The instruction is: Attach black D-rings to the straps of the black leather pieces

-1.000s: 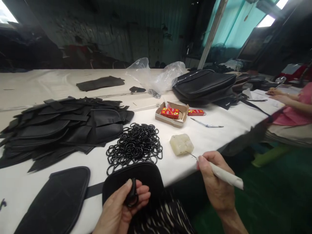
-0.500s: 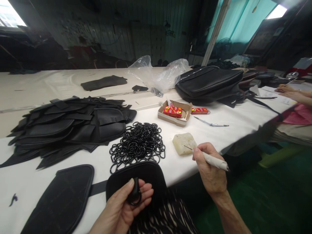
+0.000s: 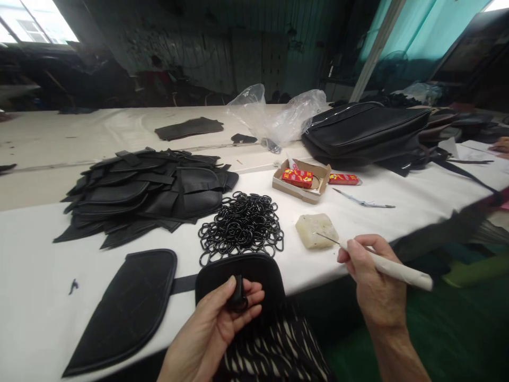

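My left hand point(image 3: 222, 321) is closed on a black strap loop point(image 3: 238, 295) with a dark ring in it, the strap pinched under the thumb. Beneath it lies a black padded panel point(image 3: 214, 265) at the table's edge, joined by a strap to a second black panel point(image 3: 127, 307) on the left. My right hand point(image 3: 377, 281) grips a white-handled awl point(image 3: 397, 269), whose thin metal tip is over a yellowish wax block point(image 3: 316, 229); whether it touches is unclear. A heap of black D-rings point(image 3: 244, 228) sits just beyond the left hand.
Black leather pieces point(image 3: 147, 191) are piled at left. A cardboard box point(image 3: 294, 191) holds a red packet, and another red packet point(image 3: 344, 179) lies beside it, near thread snips point(image 3: 366, 201). Farther back are a plastic bag point(image 3: 282, 119) and a black bag point(image 3: 369, 132).
The view has turned left, so everything sits farther right. My right hand still holds the awl at the wax, its handle now lying lower and more outward. The co-worker is mostly out of view.
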Demonstrator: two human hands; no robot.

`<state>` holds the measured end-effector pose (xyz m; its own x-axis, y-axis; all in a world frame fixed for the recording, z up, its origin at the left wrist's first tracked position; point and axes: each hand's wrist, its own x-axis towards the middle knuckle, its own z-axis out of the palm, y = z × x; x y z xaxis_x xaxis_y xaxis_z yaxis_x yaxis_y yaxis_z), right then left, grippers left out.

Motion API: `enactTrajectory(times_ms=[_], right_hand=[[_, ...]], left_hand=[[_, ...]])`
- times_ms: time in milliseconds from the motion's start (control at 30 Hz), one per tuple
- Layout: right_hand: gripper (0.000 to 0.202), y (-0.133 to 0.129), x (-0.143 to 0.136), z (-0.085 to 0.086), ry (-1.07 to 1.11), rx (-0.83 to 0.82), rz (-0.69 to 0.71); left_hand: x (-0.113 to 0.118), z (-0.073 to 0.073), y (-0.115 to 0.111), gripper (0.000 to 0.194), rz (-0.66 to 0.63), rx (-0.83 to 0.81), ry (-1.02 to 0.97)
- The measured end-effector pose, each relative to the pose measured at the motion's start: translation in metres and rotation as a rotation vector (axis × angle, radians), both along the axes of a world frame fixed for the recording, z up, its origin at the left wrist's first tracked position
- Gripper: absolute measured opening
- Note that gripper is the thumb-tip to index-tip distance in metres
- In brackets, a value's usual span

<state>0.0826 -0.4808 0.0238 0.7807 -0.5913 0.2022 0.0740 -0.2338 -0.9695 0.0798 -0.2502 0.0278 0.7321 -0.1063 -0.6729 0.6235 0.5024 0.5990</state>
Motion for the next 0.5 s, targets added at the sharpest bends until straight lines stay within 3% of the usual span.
enactTrajectory(times_ms=[133,233,367,500], right_hand=[[0.019,0.019,-0.015,0.008,-0.016,0.410,0.230],[0.020,0.042,-0.026,0.009,0.077,0.583,0.393],[0.025,0.069,-0.032,0.002,0.170,0.634,0.484],[0.027,0.081,-0.031,-0.008,0.195,0.506,0.519]], left_hand=[[-0.004,-0.007,0.005,0.021,-0.032,-0.120,-0.063],[-0.007,-0.008,0.007,0.021,-0.043,-0.179,-0.101],[-0.009,-0.006,0.008,0.020,-0.057,-0.217,-0.129],[-0.009,-0.005,0.009,0.019,-0.076,-0.239,-0.144]])
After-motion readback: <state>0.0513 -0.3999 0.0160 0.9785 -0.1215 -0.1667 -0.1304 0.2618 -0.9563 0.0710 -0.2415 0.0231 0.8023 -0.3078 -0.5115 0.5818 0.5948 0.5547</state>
